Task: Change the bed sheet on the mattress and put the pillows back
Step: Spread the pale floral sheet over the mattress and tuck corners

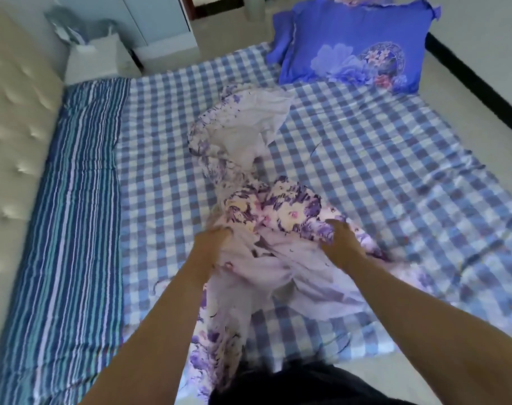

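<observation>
A bunched floral sheet [257,200], white and purple with cream flowers, lies in a long heap down the middle of the bed. My left hand [212,239] grips a fold at its left side. My right hand [341,238] grips the floral cloth at its right side. Under the heap a blue-and-white checked sheet [380,159] covers most of the mattress. A blue striped layer [82,185] shows along the left side by the headboard. Blue floral pillows [354,48] are stacked at the bed's far right corner.
A cream tufted headboard [15,118] runs along the left. A white bag [97,58] stands on the floor at the far left, beside a pale cabinet [161,21]. A dark skirting [476,92] lines the wall on the right. Pale floor shows beyond the bed.
</observation>
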Motion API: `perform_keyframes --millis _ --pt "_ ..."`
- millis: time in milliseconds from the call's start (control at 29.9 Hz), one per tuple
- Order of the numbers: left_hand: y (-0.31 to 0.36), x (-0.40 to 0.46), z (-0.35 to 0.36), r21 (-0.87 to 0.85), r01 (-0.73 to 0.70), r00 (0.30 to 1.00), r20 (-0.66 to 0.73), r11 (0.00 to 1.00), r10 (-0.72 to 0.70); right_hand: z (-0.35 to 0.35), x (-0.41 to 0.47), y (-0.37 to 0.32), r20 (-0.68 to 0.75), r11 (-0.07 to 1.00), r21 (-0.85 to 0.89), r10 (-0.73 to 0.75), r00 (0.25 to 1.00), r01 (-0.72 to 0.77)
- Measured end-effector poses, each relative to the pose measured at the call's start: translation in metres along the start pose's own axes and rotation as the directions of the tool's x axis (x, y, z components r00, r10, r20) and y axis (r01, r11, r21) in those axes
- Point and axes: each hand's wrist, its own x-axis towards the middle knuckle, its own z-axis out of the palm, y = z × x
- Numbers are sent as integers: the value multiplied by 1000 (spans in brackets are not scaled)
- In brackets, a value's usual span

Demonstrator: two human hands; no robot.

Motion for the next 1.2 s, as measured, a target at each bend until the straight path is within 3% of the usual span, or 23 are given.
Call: perform_keyframes --millis 67,167,301,401,468,535,568,669,736,769,802,869,970,1003,1070,1103,1170,1204 --pt "2 -21 4 26 -84 981 175 996 78 30 -4 -43 148 953 -84 -276 950 290" --pt "1 -43 -6 70 -214 897 410 974 167 50 -5 -89 254 868 -123 -441 861 481" --pt "-17 -51 -40 10 -156 835 535 988 127 61 0 -115 307 741 -213 -568 763 637" --pt "-38 -57 -62 -12 -67 786 615 998 60 71 -8 -129 258 745 -77 -627 735 663" --pt "-48 -64 -74 -87 0 847 530 996 46 73 -22 -138 216 738 37 -664 716 674" --pt "-52 -60 -87 -61 -4 966 259 998 20 71 -41 -148 200 647 128 -759 620 751" --pt "-51 -53 -92 -9 -3 990 140 1000 4 72 -50 -154 210 584 152 -807 551 797" --pt "-46 -20 -90 13 87 992 94 996 -88 70 -77 -170 399 422 136 -852 340 896" --pt "-45 2 -75 96 133 988 64 986 -139 70 -92 -170 367 311 174 -901 231 934" --pt "-46 10 -66 168 122 992 5 978 -124 70 -94 -167 325 299 197 -918 226 934" --pt "-47 17 -57 221 83 994 -82 972 -66 65 -97 -165 312 333 199 -913 262 922" --pt "-49 25 -49 162 -9 982 -183 987 39 75 -80 -157 352 486 190 -845 403 853" --pt "-41 18 -57 68 -130 983 -124 989 137 83 -41 -166 256 756 263 -653 712 599" --pt "-37 11 -63 77 -134 987 -77 988 140 79 -32 -172 259 820 213 -571 779 531" --pt "-28 -2 -80 51 -125 992 -6 991 126 82 -2 -176 294 886 122 -464 836 448" --pt "-24 -9 -92 35 -119 992 40 992 118 87 10 -180 321 907 175 -421 849 384" --pt "-19 -21 -114 21 -130 978 168 991 125 101 24 -189 405 932 210 -358 842 295" --pt "-18 -26 -126 4 -138 964 232 990 133 99 18 -196 460 937 135 -348 817 323"
